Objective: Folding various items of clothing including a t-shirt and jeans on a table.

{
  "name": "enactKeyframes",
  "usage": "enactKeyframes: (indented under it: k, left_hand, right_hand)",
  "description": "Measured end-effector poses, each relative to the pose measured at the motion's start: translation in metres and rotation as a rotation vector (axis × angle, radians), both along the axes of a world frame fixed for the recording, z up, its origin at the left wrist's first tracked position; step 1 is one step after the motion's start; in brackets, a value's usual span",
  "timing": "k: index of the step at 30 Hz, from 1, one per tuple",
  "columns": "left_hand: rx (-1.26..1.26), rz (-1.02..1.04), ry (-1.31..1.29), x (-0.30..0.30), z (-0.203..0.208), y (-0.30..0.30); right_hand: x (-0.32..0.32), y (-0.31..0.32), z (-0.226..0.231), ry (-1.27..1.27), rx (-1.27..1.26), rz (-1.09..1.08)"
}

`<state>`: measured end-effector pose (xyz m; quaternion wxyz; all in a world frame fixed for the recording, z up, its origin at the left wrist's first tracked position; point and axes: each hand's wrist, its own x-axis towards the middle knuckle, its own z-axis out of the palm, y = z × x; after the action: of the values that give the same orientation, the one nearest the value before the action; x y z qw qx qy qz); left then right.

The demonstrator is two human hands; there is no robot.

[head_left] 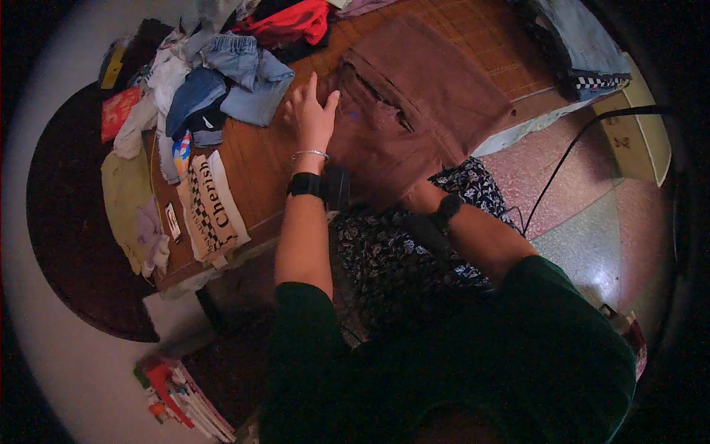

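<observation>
A brown piece of cloth, perhaps a garment, lies spread over the table's front edge, with a dark ragged slit across its middle. Beside its left edge is my left hand, fingers spread and thumb apart, holding nothing. My right hand reaches in at the cloth's near edge. Its fingers are hidden by the fabric, so their grip does not show. Part of the cloth hangs down in front of patterned black-and-white fabric over my lap.
On the brown table, a heap of blue denim clothes and a printed cream cloth lie at left. Red cloth is at the back. More denim sits far right. A black cable curves near a yellowish box.
</observation>
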<state>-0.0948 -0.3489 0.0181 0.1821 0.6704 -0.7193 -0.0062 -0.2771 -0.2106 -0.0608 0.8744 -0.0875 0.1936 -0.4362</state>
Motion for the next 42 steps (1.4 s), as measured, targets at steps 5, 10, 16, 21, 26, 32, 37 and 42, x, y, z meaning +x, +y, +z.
enactKeyframes:
  k: [5, 10, 16, 21, 26, 32, 37, 42]
  left_hand:
    - [-0.034, -0.012, -0.175, -0.014, -0.032, -0.016]
    - [-0.036, 0.066, -0.095, -0.006, -0.029, 0.011]
    - [-0.147, 0.185, 0.374, 0.006, -0.040, 0.068]
    - [0.074, 0.421, 1.204, 0.025, -0.065, 0.095]
    - [0.438, 0.569, 1.309, 0.015, -0.028, 0.101]
    - [0.067, 0.429, 0.520, 0.001, -0.060, 0.083]
    - [0.034, 0.227, 0.400, 0.042, -0.038, 0.043]
    - [-0.362, 0.098, 0.094, 0.120, -0.013, -0.008]
  right_hand:
    - [0.004, 0.004, 0.001, -0.049, 0.001, -0.041]
    - [-0.022, 0.009, 0.030, -0.217, 0.024, -0.083]
    - [-0.075, 0.007, 0.064, 0.313, -0.018, -0.049]
    - [-0.141, -0.021, 0.073, 1.173, -0.369, -0.029]
    - [-0.208, -0.074, 0.054, 2.209, -0.785, -0.426]
    - [-0.215, -0.084, 0.044, 2.340, -0.623, -0.175]
    - [-0.209, -0.050, 0.047, 2.013, -0.769, 0.111]
    - [-0.143, -0.001, 0.098, 1.627, -0.791, 0.840]
